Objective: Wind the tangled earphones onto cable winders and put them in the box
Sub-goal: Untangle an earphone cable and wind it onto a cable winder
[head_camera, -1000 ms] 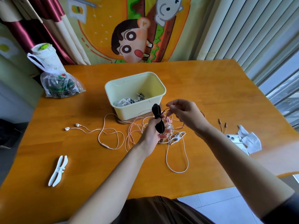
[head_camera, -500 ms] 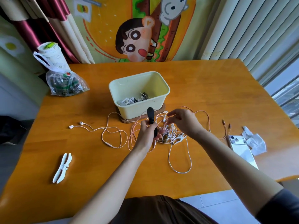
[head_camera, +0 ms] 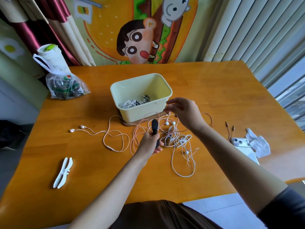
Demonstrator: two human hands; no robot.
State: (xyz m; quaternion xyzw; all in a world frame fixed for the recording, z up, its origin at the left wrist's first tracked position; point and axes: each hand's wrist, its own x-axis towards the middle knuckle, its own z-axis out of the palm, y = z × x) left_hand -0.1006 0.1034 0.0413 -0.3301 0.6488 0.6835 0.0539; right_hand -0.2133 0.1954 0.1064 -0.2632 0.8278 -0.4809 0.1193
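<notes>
The left hand grips the black cable winder, fingers curled round its lower half, holding it upright just over the tangled earphones on the surface. 1 second ago both hands were up together at that winder. Since then the left has sunk to the pile and the right hand has swung off toward the near corner of the box. Its fingers are loosely spread and blurred, and a pink strand arcs up toward them, but I cannot tell whether they pinch it. To me that looks like drawing a cable free to start the wind, with no turns on the winder yet. Some wound sets already lie in the box, and 1 white winder waits far left.
</notes>
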